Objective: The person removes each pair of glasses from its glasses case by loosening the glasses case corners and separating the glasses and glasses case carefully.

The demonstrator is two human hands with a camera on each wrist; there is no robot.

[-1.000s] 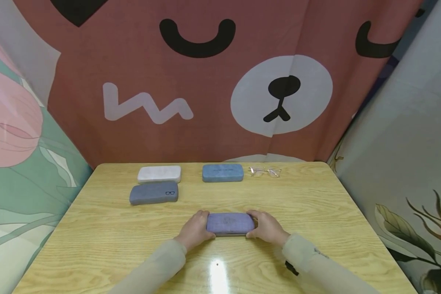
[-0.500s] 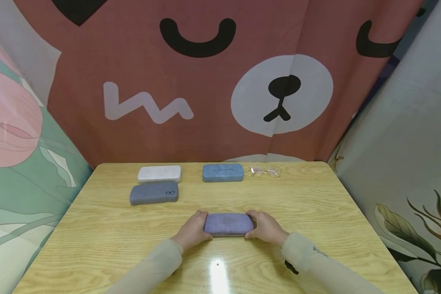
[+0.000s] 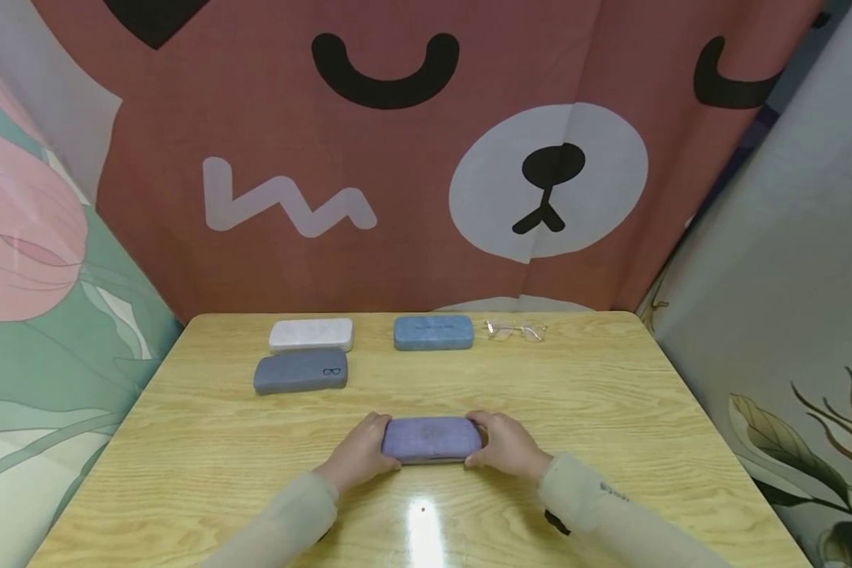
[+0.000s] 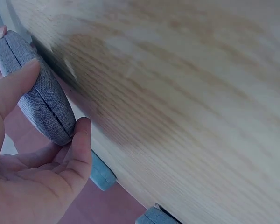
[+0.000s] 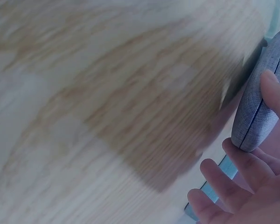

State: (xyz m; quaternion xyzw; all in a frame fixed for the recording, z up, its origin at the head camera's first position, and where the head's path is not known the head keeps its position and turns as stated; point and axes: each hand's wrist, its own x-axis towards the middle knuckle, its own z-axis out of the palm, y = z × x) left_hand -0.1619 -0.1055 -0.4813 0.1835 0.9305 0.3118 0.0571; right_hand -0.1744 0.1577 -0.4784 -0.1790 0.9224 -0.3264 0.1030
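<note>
A purple fabric-covered glasses case (image 3: 431,439) lies lengthwise between my two hands, close over the wooden table, its lid closed. My left hand (image 3: 358,454) grips its left end, thumb on the near side and fingers at the far corner. At the other end my right hand (image 3: 509,447) pinches it in the same way. The case (image 4: 49,105) looks grey-blue in the left wrist view, with a dark seam running along its edge. In the right wrist view, the thumb presses the case (image 5: 259,105) and the index fingertip meets its end, while other fingers spread away.
Along the back of the table (image 3: 582,394) lie a white glasses case (image 3: 311,334), a blue one (image 3: 433,332) and a pair of thin-framed glasses (image 3: 514,331). A grey-blue case with a glasses print (image 3: 300,371) sits before the white one. Printed curtains (image 3: 397,260) hang behind.
Both hands have shifted the purple glasses case a little to the left and nearer to me. Their grip on its ends stays the same. The other cases and the glasses have not moved.
</note>
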